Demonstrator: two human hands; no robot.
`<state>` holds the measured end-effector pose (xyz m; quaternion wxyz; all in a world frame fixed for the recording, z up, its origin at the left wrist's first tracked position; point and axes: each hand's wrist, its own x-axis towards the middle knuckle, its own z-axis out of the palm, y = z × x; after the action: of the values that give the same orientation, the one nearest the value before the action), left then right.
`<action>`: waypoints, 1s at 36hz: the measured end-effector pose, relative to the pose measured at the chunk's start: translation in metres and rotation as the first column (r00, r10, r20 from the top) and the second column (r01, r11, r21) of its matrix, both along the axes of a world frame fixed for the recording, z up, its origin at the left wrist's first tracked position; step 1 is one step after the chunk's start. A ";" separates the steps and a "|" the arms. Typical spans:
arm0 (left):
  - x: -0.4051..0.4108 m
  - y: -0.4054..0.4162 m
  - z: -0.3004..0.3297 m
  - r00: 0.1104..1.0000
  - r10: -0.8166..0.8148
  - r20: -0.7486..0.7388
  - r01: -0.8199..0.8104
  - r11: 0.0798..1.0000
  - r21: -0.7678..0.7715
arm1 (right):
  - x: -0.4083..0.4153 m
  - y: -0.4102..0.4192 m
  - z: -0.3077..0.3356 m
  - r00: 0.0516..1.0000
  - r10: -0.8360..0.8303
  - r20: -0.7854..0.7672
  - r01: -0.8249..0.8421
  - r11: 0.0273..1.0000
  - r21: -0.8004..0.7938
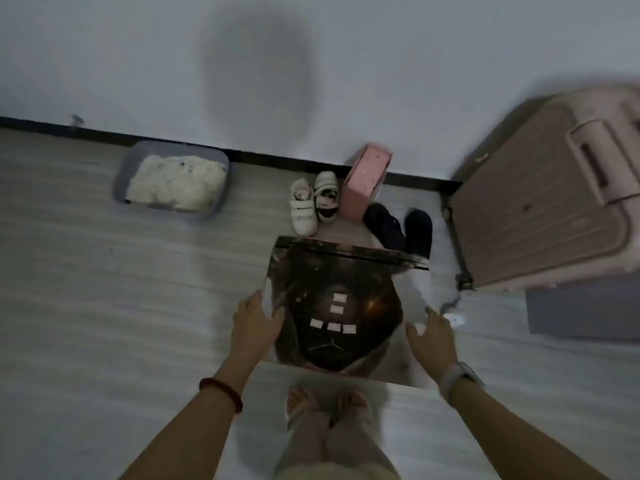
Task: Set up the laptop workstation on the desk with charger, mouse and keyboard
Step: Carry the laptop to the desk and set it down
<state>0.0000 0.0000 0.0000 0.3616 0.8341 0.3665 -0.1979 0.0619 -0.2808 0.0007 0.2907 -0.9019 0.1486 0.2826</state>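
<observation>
Hands (258,318) (431,336) outstretched, fingers on either edge of closed laptop (332,303)

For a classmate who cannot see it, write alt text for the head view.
A person standing on a pale floor holds a dark laptop, left hand gripping its left edge, right hand at its right. Beyond lie shoes, a grey tray and a pink suitcase.

Laptop (332,299) dark, orange-flecked skin, white stickers; suitcase (540,202) pink; tray (171,178) grey, seemingly.
</observation>
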 end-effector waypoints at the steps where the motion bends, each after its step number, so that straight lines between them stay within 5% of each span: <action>1: 0.005 0.002 -0.017 0.999 -0.010 -0.032 0.011 1.000 0.017 | 0.002 0.000 -0.016 0.999 -0.032 0.008 0.032 0.999 -0.024; 6: 0.027 0.010 -0.073 0.997 -0.016 -0.073 0.019 0.999 0.040 | 0.010 0.006 -0.068 0.995 -0.099 0.002 0.099 0.995 -0.013; 10: 0.034 0.010 -0.102 0.999 0.033 0.042 -0.029 0.995 -0.095 | 0.014 0.001 -0.098 0.983 -0.179 0.036 0.178 0.983 0.041; 20: 0.014 -0.002 -0.085 0.978 0.189 0.089 -0.179 0.978 -0.108 | 0.019 -0.007 -0.079 0.969 -0.244 0.020 0.239 0.960 0.143; 28: -0.075 -0.001 -0.008 0.885 0.455 0.098 -0.444 0.888 -0.117 | 0.006 0.024 0.002 0.999 0.049 0.003 -0.049 0.986 0.157; 36: -0.208 0.017 0.083 0.602 0.789 0.125 -0.776 0.614 -0.140 | -0.031 0.118 0.076 0.888 0.441 0.132 -0.460 0.853 0.245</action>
<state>-0.2080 0.0172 0.0826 0.4716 0.5899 0.6541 0.0411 0.0308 -0.1631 0.0764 0.3417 -0.8729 -0.1172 0.3281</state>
